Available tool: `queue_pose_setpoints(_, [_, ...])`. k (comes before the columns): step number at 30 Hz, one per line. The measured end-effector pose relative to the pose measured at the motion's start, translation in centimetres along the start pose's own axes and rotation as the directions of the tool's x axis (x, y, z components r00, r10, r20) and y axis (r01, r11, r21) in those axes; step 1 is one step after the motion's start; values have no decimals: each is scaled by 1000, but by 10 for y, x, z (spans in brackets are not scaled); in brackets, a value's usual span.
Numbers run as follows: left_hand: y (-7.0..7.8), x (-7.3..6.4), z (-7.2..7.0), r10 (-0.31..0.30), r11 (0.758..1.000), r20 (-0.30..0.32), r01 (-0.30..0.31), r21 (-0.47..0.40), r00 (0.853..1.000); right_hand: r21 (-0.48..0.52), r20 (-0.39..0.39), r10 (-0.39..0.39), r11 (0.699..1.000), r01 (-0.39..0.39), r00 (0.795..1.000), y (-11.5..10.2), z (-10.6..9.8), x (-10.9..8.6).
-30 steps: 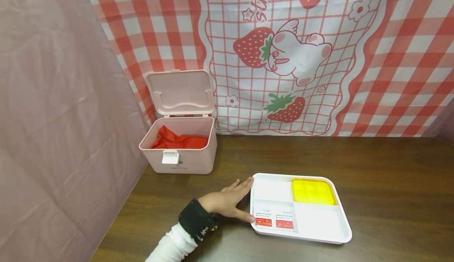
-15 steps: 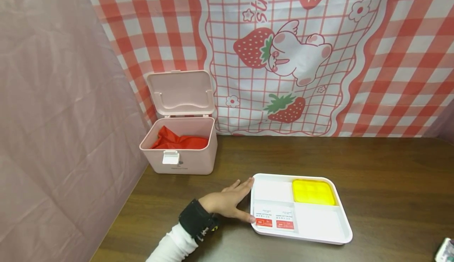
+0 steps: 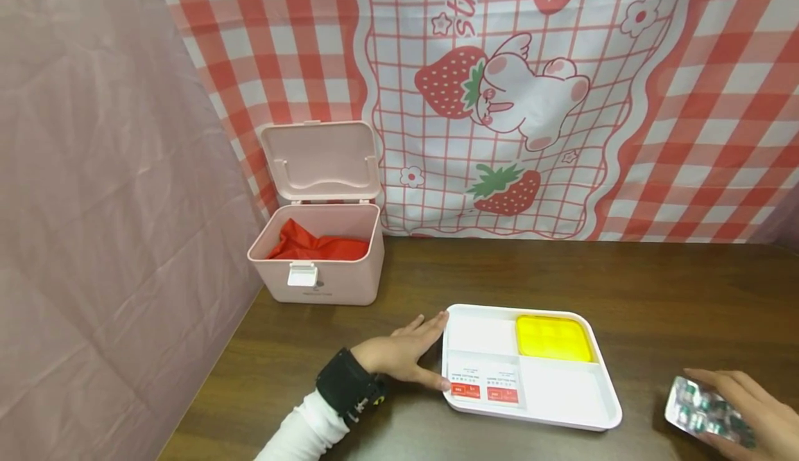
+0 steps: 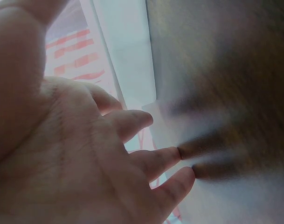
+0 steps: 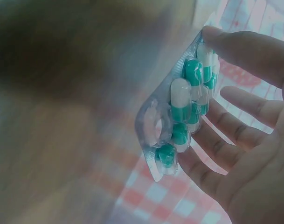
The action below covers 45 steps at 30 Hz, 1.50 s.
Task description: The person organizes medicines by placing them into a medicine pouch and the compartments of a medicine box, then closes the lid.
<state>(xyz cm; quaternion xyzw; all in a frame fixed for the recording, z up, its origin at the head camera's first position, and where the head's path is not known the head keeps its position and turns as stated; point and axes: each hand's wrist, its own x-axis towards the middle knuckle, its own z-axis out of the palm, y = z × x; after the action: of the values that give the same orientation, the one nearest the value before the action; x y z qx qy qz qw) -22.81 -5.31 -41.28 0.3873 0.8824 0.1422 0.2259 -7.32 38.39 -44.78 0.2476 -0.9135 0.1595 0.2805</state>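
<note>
My left hand [image 3: 402,358] rests against the left edge of a white divided tray [image 3: 564,421], its fingers and thumb spread straight. A yellow see-through box [image 3: 554,338] with a grid inside lies in the tray's back right compartment. Flat white packets [image 3: 483,381] with red labels lie in the front left one. To the right of the tray, my right hand [image 3: 758,412] holds a blister pack of capsules [image 3: 696,409] by its edges, apart from the tray. In the right wrist view the green and white capsules [image 5: 180,100] show, with the thumb on one edge and fingers opposite.
A pink box [image 3: 331,288] with its lid [image 3: 321,163] raised stands at the back left, a red cloth [image 3: 321,247] inside. Behind the brown table [image 3: 686,294] hangs a red-checked strawberry cloth [image 3: 499,87]. A pinkish curtain [image 3: 112,204] borders the left side.
My right hand has come in from the right with the blister pack, only a corner of which showed half a second ago. The left hand and tray stay in place.
</note>
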Motion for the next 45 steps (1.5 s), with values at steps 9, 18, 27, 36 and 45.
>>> queue_pose_setpoints(9, [-1, 0, 0, 6, 1000, 0, -6, -1, 1000, -136, 230, 168, 981, -139, 959, -41, 8, 47])
queue_pose_setpoints(18, [-1, 1, 1, 3, 1000, -5, -3, 8, 1000, -51, 261, 119, 993, -110, 958, -67, 21, 84])
queue_pose_setpoints(27, [0, 0, 0, 4, 1000, -7, -4, 6, 1000, 21, 360, 139, 987, -157, 922, -91, 36, 105])
queue_pose_setpoints(36, [1, 0, 0, 2, 1000, -2, -2, 5, 1000, 98, 478, 111, 979, -178, 871, -94, 48, 110])
queue_pose_setpoints(45, [-1, 1, 1, 2, 1000, -3, -2, -1, 1000, 70, 403, 4, 997, -35, 915, -90, 56, 102])
